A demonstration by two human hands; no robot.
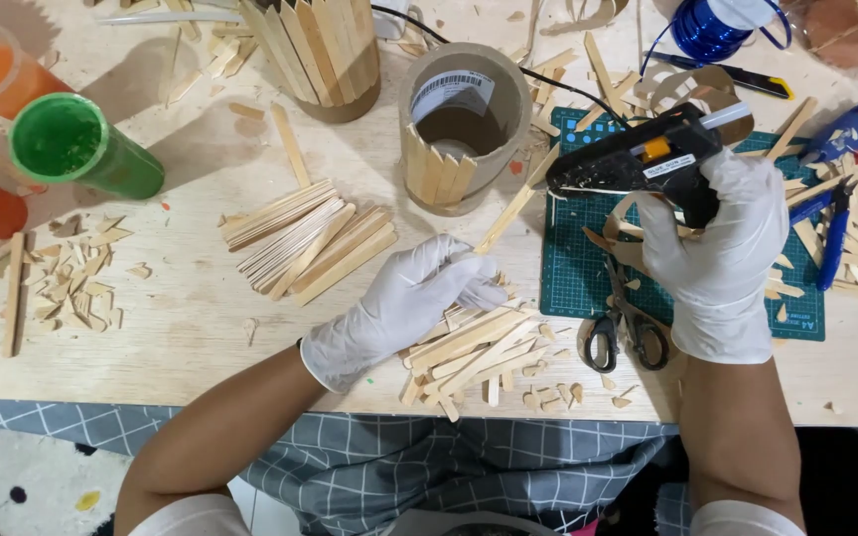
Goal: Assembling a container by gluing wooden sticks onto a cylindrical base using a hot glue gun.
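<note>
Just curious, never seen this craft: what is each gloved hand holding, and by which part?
The right hand holds a black glue gun by its handle. The left hand pinches a wooden stick at its lower end.

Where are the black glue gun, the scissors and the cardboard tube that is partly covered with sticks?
black glue gun [638, 164]: head view, on the middle of its body.
scissors [628, 333]: head view, between its two handle loops.
cardboard tube [508, 109]: head view, on its bare right rim.

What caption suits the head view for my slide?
Gloved left hand holds a wooden stick while right hand aims a black glue gun at it.
</note>
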